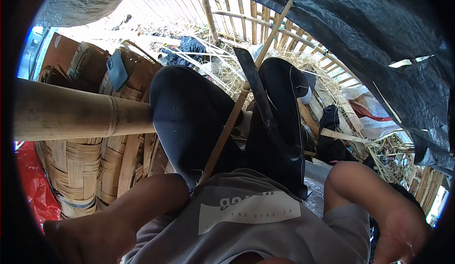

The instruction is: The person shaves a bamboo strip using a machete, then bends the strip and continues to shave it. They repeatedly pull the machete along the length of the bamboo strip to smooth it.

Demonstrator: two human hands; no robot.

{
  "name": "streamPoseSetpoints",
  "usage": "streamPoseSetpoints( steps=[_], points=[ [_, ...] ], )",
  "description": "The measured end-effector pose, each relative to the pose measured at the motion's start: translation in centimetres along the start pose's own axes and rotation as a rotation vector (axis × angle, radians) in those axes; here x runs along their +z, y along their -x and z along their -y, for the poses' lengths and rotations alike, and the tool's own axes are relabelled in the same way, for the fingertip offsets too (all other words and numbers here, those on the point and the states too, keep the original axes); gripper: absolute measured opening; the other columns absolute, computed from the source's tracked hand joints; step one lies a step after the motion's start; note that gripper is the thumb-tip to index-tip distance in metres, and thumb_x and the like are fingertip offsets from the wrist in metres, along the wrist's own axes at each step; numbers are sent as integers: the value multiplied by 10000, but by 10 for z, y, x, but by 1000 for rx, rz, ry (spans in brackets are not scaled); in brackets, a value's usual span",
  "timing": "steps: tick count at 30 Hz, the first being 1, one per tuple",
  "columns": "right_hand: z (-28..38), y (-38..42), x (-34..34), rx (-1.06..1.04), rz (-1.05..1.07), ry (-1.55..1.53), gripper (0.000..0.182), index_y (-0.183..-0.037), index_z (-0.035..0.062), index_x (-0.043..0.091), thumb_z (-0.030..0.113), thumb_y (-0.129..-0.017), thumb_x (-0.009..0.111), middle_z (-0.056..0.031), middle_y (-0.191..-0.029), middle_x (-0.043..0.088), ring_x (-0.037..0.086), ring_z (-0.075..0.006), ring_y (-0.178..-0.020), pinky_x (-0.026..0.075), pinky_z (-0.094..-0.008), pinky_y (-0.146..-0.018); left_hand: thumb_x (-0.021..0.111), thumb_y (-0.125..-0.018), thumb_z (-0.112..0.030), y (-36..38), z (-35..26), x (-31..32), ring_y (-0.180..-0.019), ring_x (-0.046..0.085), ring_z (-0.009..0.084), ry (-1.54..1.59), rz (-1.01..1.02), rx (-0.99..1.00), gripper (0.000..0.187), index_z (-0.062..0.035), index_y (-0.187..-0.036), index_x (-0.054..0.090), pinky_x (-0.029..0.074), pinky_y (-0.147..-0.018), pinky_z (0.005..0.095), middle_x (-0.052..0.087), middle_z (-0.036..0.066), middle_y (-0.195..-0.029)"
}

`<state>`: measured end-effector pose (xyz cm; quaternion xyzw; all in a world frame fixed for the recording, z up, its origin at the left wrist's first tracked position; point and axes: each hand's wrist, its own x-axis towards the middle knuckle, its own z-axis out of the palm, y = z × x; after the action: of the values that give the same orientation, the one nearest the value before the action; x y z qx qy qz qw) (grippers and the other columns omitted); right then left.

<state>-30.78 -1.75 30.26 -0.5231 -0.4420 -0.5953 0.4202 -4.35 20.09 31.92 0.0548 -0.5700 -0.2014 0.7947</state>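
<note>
I can't tell whether my bare left hand (97,235) or right hand (403,228) grips; shifting 1 black-clad knee (279,69) could slide the long, dark metal blade (257,88).

Black-trousered legs (187,105) carry a dark machete (259,98); a slender bamboo stick (227,127) crosses it.

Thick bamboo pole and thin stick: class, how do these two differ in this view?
The pole is thick and rounded, the stick slender. The pole lies nearly level at the left side; the stick slants up from the lap between the knees. Both are brownish and show a joint.
</note>
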Motion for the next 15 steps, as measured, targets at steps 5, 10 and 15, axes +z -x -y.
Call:
streamPoseSetpoints(
  steps=[5,10,15],
  points=[
    [7,12,-4,-47,-81,93,159,-1020,33,607,7,-864,590,-85,-1139,657,622,-195,-1118,483,-380,-1036,550,-965,-120,-6,0,13,-870,707,265,107,39,17,198,-11,-925,709,546,-938,508,714,151,-917],
    [-26,49,-10,271,-532,412,90,-914,-1,647,74,-867,631,-104,-890,686,666,-178,-828,573,-319,-665,556,-961,-135,3,52,-25,-789,734,246,184,-141,180,200,20,-903,669,584,-773,384,729,139,-875],
    [-90,173,6,1771,425,1068,549,-927,-19,566,525,-905,637,-187,-738,645,685,-359,-694,538,-385,-635,519,-963,-96,51,127,-83,-870,704,306,-1058,58,-1082,196,59,-938,635,532,-763,371,690,217,-876]
  ],
)
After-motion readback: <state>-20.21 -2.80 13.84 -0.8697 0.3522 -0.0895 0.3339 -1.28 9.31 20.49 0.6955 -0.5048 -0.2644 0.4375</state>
